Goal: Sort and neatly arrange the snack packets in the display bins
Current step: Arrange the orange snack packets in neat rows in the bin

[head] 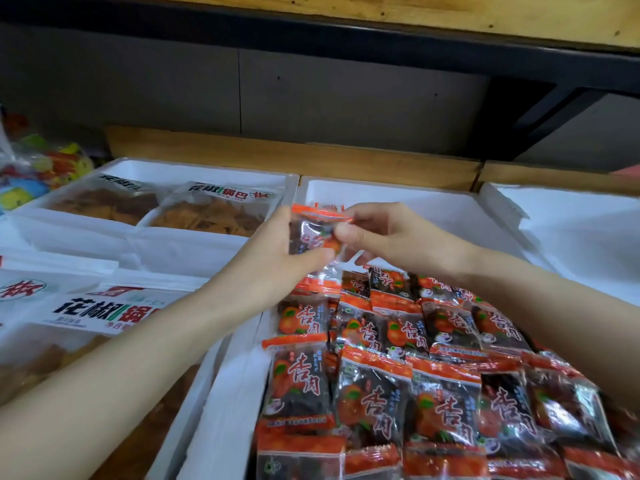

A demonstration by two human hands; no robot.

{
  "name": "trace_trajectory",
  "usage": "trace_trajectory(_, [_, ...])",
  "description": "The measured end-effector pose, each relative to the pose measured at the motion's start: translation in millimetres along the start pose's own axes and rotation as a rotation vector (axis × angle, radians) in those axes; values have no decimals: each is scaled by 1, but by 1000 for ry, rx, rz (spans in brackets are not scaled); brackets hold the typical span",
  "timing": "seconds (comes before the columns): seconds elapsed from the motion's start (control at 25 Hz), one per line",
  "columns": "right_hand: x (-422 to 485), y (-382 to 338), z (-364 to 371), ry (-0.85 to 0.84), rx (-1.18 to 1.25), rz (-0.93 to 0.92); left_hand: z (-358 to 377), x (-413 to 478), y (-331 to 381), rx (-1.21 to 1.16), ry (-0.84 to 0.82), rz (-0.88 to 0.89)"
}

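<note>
Your left hand (277,251) and right hand (377,233) both pinch one small snack packet (311,233), fingers closed on it; you hold it up above the white bin (381,192), over the rows of packets (398,368); it looks light, soft and a bit slippery, so hold it by its flat orange edges.

Setting: retail shop, snack display. White foam bins (381,188) stand side by side before a wooden ledge (277,150); one holds rows of identical red-and-black packets (374,403) (many duplicates), others larger printed crisp bags (214,211).
</note>
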State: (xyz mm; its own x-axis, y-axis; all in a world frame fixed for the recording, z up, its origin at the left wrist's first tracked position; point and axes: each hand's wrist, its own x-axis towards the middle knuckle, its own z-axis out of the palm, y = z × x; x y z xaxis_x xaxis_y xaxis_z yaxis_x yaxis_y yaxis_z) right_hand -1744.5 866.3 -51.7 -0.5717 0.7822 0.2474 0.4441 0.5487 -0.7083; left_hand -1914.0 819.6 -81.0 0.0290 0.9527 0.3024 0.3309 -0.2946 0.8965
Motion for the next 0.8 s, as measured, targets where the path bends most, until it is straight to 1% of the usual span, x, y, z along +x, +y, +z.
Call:
trace_trajectory(0.08, [-13, -10, -3, 2, 83, 1, 8, 3, 11, 6, -27, 38])
trace_trajectory(0.16, [-24, -10, -12, 73, 138, 54, 14, 3, 16, 41, -35, 31])
trace_trajectory(0.2, [-28, -7, -18, 121, 159, 96, 16, 3, 16, 112, -37, 24])
trace_trajectory(0.32, [-40, 9, -35, 250, 180, 243, 19, 0, 4, 532, -102, 6])
trace_trajectory(0.4, [-49, 15, -40, 269, 167, 288, 23, -1, -5, 656, -166, -47])
trace_trajectory(0.48, [-56, 17, -40, 266, 182, 305, 28, -1, -7, 685, -157, -85])
trace_trajectory(0.6, [-63, 17, -35, 253, 169, 305, 35, 1, -4, 705, -132, -96])
trace_trajectory(0.68, [-63, 18, -33, 237, 127, 298, 37, 1, -1, 713, -164, -122])
trace_trajectory(0.8, [-62, 20, -29, 214, 136, 300, 33, 2, 0, 765, -214, -146])
